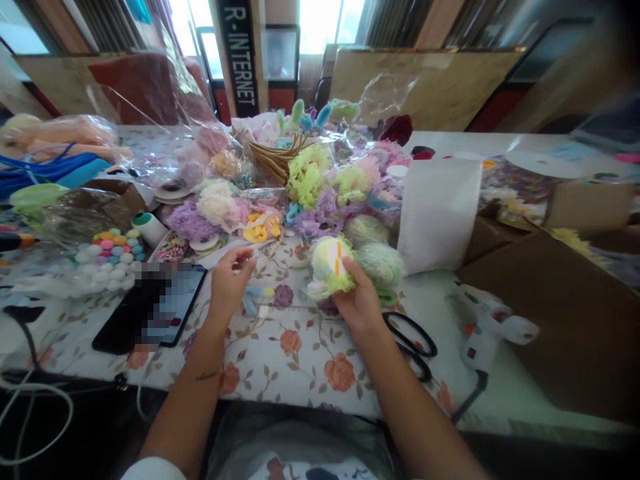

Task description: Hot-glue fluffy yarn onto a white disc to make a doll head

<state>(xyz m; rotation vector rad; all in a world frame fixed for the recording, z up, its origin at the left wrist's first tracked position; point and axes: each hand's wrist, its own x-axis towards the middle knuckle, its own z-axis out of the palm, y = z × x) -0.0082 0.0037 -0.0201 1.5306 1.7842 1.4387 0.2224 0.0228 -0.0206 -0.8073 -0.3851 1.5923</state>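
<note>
My right hand (361,299) is wrapped round a ball of yarn (325,261) in pale yellow-green and white, with a white and orange band on its side. Left of it, my left hand (233,273) is raised above the flowered tablecloth (280,357). Its fingers are curled in toward the thumb as in a pinch; anything between them is too small to make out. A small purple crocheted flower (283,295) lies between the hands. Just beyond the ball are pale green yarn balls (380,263). Black scissor handles (413,340) lie beside my right wrist.
A white glue gun (487,327) rests by a brown cardboard box (555,320) at right. Phones (153,307) lie at left, near bagged pompoms (107,257). Piled yarn (310,177) and a white upright packet (440,213) stand behind. A cable (37,400) hangs at front left.
</note>
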